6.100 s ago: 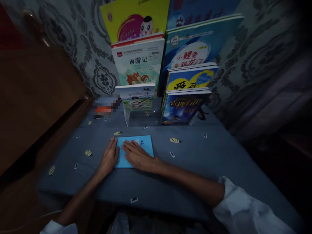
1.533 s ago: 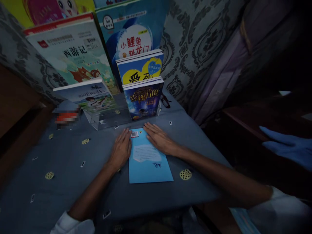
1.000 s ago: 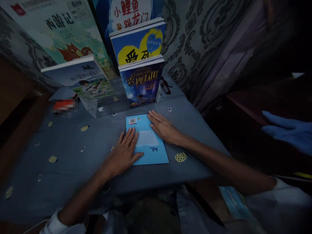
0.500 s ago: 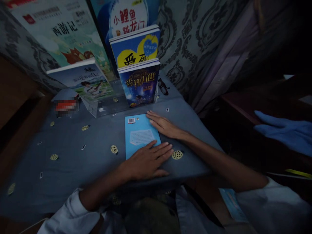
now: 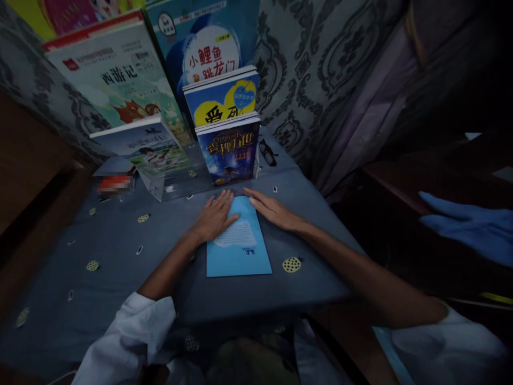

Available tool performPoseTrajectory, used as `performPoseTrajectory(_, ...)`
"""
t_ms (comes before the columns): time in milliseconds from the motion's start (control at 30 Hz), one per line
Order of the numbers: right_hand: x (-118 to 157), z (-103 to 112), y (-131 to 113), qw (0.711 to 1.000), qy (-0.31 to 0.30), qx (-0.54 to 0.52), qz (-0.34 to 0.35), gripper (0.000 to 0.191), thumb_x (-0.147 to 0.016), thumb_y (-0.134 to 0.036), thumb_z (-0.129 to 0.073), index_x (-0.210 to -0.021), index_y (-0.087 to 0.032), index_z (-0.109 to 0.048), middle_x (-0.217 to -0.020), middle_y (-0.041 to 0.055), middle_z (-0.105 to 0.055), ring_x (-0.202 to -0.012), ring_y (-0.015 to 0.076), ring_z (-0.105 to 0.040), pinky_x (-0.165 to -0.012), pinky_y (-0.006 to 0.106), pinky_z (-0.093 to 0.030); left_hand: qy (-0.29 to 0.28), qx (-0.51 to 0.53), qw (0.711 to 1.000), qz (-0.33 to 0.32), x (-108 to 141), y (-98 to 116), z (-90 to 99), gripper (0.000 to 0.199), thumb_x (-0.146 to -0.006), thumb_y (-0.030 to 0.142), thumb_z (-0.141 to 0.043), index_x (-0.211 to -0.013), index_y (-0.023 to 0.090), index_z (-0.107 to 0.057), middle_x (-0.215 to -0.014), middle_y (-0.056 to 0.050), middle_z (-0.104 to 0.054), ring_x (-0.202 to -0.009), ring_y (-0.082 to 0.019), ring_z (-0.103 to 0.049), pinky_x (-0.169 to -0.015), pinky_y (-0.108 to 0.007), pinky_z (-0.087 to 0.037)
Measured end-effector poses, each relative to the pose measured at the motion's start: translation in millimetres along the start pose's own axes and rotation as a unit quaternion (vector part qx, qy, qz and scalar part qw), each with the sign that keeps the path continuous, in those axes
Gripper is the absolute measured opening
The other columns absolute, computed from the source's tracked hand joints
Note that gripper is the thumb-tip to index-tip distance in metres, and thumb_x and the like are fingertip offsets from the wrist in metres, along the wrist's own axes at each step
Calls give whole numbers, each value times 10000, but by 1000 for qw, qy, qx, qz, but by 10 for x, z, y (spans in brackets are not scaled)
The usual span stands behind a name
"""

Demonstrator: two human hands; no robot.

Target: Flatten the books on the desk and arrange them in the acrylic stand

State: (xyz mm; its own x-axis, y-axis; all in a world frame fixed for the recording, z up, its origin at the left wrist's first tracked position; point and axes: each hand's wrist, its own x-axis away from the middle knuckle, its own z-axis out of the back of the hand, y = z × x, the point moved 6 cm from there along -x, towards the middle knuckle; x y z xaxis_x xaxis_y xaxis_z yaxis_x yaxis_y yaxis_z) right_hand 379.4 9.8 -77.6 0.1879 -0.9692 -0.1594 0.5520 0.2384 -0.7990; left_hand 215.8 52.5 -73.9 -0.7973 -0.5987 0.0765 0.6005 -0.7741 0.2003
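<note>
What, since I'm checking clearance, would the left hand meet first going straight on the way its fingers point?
The left hand would probably meet the dark blue book first, near its bottom edge; the gap between them is hard to judge.

The left hand (image 5: 215, 218) is lying palm-down just left of frame centre; the right hand (image 5: 274, 210) is pointing upper left, its forearm (image 5: 356, 270) slanting from lower right.

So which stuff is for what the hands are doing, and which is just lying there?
In use:
light blue book, flat on the table
left hand, on the book
right hand, at the book's right edge

Just there:
standing books in the clear stand
dark glasses right of the stand
blurred reddish item left of it
</note>
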Motion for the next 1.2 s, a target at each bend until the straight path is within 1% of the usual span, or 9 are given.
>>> performPoseTrajectory(200, 111, -201, -89, 981, -34, 181, 59, 669, -1008, -597, -337, -1543, -198, -382, -1640, 122, -304, -1526, 300, -237, -1235, 561, -223, 50, 5, 995, 85, 381, -236, -49, 760, -1023, 617, -219, -1597, 121, -174, -1669, -159, -153, -1557, -283, -89, -1247, -518, -171)
performPoseTrajectory(367, 375, -364, -248, 964, -44, 232, 118, 583, -1037, -486, -365, -1540, -192, -385, -1645, 129, -289, -1529, 298, -223, -1234, 562, -234, 54, 10, 995, 88, 717, -55, -100, 779, -1018, 631, -242, -1599, 123, -140, -1667, -185, -140, -1554, -295, -82, -1243, -537, -163)
performPoseTrajectory(500, 767, -460, -395, 959, -60, 225, 163, 548, -1040, -457, -417, -1554, -276, -356, -1648, 87, -294, -1527, 284, -228, -1235, 573, -227, 61, 10, 994, 87, 1000, 165, -144, 763, -1024, 618, -243, -1603, 138, -113, -1665, -191, -151, -1554, -297, -87, -1237, -564, -166)
performPoseTrajectory(700, 1558, -434, -730, 944, -181, 165, 220, 985, -859, -635, -641, -1610, -334, -79, -1685, 80, -140, -1538, 312, -150, -1245, 569, -186, 59, 13, 994, 93, 1376, 441, -225, 756, -1033, 597, -228, -1608, 131, -74, -1667, -186, -147, -1556, -284, -69, -1241, -563, -170)
performPoseTrajectory(800, 1822, -429, -829, 938, -220, 169, 209, 1090, -808, -523, -769, -1610, -338, -55, -1682, 78, -158, -1536, 320, -150, -1251, 555, -191, 52, 14, 994, 94, 1459, 518, -226, 761, -1028, 610, -228, -1605, 129, -106, -1667, -177, -157, -1556, -278, -77, -1246, -547, -176)
performPoseTrajectory(900, 1916, -501, -810, 938, -188, 203, 211, 909, -911, -222, -685, -1602, -372, -114, -1674, 59, -201, -1533, 304, -172, -1240, 571, -224, 33, 20, 994, 102, 1482, 552, -206, 784, -1016, 633, -254, -1598, 117, -159, -1665, -174, -163, -1554, -281, -93, -1251, -527, -179)
performPoseTrajectory(967, 1916, -556, -780, 937, -147, 216, 233, 754, -973, -146, -553, -1594, -364, -186, -1637, 66, -318, -1516, 288, -251, -1216, 584, -280, 18, 35, 993, 110, 1495, 562, -172, 793, -1013, 639, -264, -1592, 104, -187, -1663, -173, -158, -1553, -286, -100, -1252, -523, -183)
performPoseTrajectory(1100, 1823, -492, -862, 940, -70, 172, 286, 481, -1033, -233, -469, -1506, -314, -445, -1423, 85, -617, -1370, 256, -523, -1114, 500, -476, 2, 111, 988, 108, 1561, 548, -6, 741, -1012, 633, -284, -1563, 140, -314, -1650, -137, -227, -1541, -278, -193, -1243, -500, -230)
performPoseTrajectory(1200, 1635, -260, -1081, 953, -4, 91, 290, 350, -1026, -331, -502, -1352, -282, -621, -1236, 76, -737, -1162, 242, -689, -993, 425, -580, 14, 236, 964, 123, 1591, 452, 179, 661, -1002, 645, -290, -1435, 215, -543, -1557, -80, -456, -1469, -277, -389, -1219, -480, -296)
